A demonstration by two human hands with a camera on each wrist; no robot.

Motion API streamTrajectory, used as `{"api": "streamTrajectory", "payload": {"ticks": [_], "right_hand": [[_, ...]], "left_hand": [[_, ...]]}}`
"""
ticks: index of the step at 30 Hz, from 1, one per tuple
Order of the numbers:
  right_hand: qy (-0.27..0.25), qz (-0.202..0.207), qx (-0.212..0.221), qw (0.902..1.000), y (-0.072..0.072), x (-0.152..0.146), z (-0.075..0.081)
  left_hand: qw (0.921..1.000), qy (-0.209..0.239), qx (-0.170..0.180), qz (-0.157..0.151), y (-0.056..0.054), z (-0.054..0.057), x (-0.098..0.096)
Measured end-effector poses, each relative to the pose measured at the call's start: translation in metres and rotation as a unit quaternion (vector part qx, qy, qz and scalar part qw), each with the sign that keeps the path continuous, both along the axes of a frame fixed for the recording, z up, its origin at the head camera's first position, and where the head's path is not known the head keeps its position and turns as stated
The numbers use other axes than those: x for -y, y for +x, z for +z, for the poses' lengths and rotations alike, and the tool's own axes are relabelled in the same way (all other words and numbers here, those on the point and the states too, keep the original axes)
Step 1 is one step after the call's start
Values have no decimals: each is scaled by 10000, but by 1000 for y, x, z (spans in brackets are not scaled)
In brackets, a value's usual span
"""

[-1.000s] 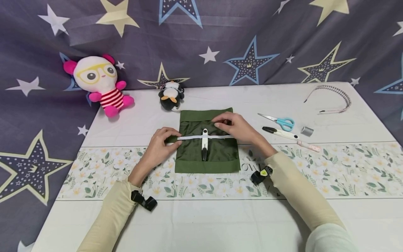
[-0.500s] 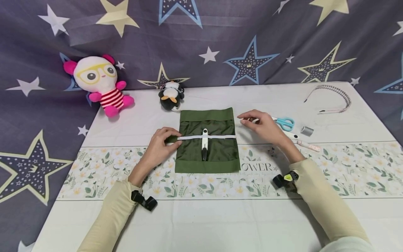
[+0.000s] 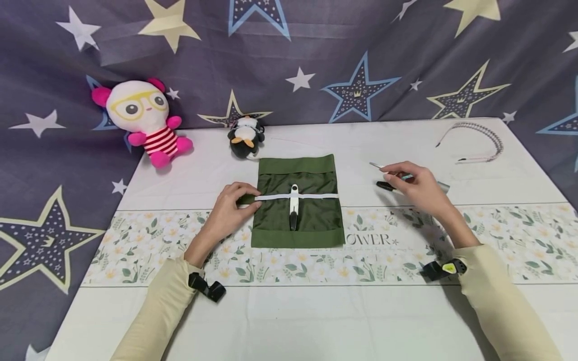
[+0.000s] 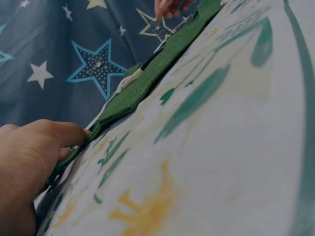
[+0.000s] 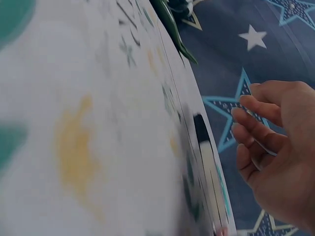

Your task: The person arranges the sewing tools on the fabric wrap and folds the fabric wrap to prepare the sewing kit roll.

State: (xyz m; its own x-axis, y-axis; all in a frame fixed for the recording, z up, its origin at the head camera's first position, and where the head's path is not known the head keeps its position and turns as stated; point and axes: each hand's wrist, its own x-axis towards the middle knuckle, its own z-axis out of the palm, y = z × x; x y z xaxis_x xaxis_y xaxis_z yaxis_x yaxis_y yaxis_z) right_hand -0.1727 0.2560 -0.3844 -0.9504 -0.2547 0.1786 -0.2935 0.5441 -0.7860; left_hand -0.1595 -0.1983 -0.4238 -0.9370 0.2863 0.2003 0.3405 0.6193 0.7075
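My left hand (image 3: 228,208) pinches the left edge of a dark green cloth (image 3: 271,239), by the end of a white strip (image 3: 318,196) that runs across it. The left wrist view shows thumb and finger at the cloth's edge (image 4: 130,96). Lying upright across the strip is a slim white tool (image 3: 294,205) with a black end. My right hand (image 3: 422,190) hovers right of the cloth, fingers loosely bent, nothing seen between them. It overlaps the scissors, whose blade tip (image 3: 375,165) shows, and a second white tool with a black cap (image 3: 385,186).
A grey spool (image 3: 444,187) peeks out behind the right hand. At the back right lies a headband (image 3: 498,143). A pink-and-white plush toy (image 3: 137,110) and a penguin plush (image 3: 246,138) sit at the back left, before a star-patterned curtain (image 3: 253,60).
My right hand has moved from above the cloth rightward to over the scissors and the second white tool. My left hand stays at the cloth's left edge.
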Motion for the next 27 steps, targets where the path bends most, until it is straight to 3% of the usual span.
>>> {"api": "streamTrajectory", "payload": {"ticks": [13,27], "right_hand": [[330,-949,-6,9949,26,-42,-5],[989,-1147,-591,9867,41,-61,-16]], "left_hand": [[10000,25,5,6,0,0,-1],[10000,54,-5,-21,-1,0,-1]]}}
